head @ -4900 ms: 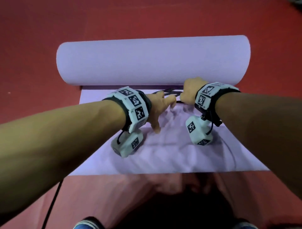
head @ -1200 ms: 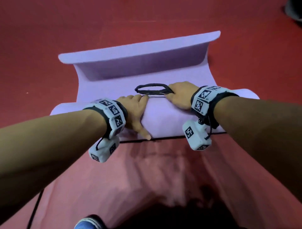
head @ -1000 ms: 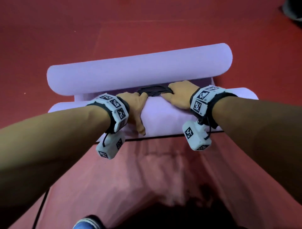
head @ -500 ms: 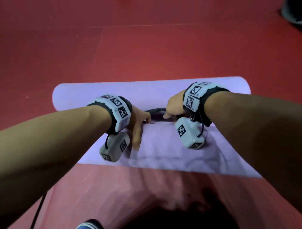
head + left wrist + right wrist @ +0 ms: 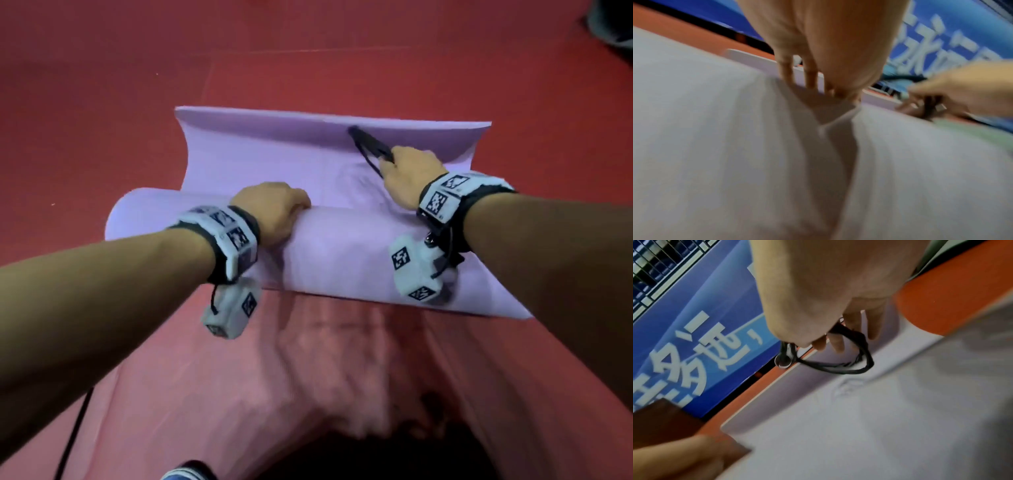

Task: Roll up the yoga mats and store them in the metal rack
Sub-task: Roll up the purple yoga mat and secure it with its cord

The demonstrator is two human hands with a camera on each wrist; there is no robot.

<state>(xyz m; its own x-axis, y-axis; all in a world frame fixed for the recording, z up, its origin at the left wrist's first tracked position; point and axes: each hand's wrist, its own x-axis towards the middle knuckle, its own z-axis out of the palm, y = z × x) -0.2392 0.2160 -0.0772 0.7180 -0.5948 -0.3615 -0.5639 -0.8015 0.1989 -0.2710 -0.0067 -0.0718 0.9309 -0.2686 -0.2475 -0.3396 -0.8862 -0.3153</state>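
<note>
A lilac yoga mat (image 5: 342,253) lies on the red floor, its near part rolled and its far end (image 5: 308,137) loose and curling upward. My left hand (image 5: 274,209) sits on top of the roll, left of the middle. Its fingers (image 5: 809,78) hook over the far side and dig into the mat (image 5: 715,146). To the right and beyond the roll, my right hand (image 5: 404,171) pinches a black strap loop (image 5: 368,144) held above the loose end. In the right wrist view the strap (image 5: 838,368) hangs from my right hand (image 5: 830,340) above the mat (image 5: 879,418).
Red floor mats (image 5: 137,85) surround the yoga mat. A blue banner (image 5: 694,337) with white characters and a metal grid (image 5: 657,261) stand beyond the floor's edge. A dark object (image 5: 613,20) sits at the far right. A black cable (image 5: 73,435) trails at the lower left.
The mat's far end has sprung loose and now stands curled up. My right hand has carried the strap away to the far right, and my left hand has shifted onto the top of the roll.
</note>
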